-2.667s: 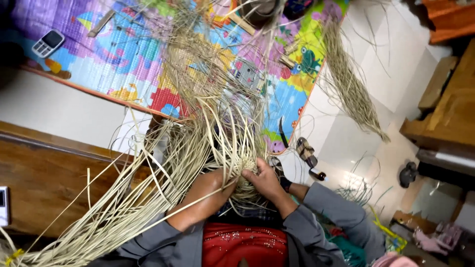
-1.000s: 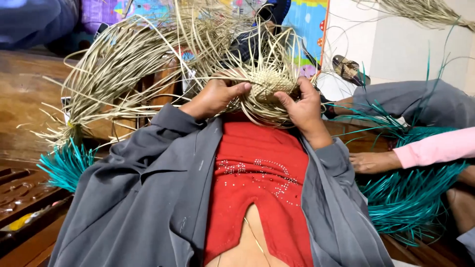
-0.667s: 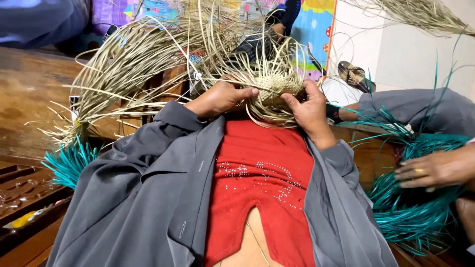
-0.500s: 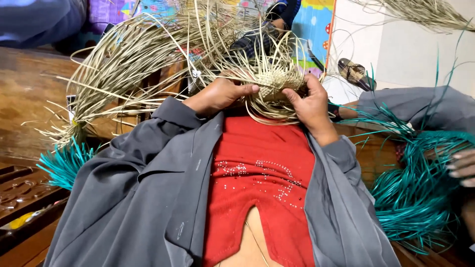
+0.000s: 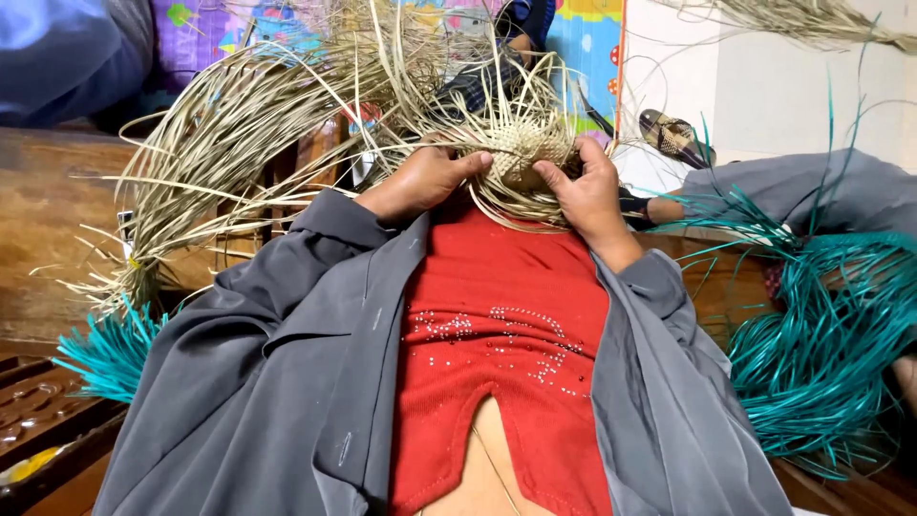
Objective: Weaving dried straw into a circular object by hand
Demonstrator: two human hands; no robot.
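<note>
A small woven straw piece of pale natural fibre sits above my chest, with long loose straw strands fanning out from it to the left and upward. My left hand grips its left edge, thumb pressed on the weave. My right hand holds its right side, fingers curled over the strands. Both arms wear grey sleeves over a red top.
Teal strands lie in a bundle at the right and a tuft at the left. Another person's grey sleeve lies at right. A sandal rests on the white floor. A wooden bench and colourful mat lie behind.
The view shifted slightly. The other person's hand at the right edge has withdrawn out of sight. My hands stay on the woven piece, fingers shifting a little.
</note>
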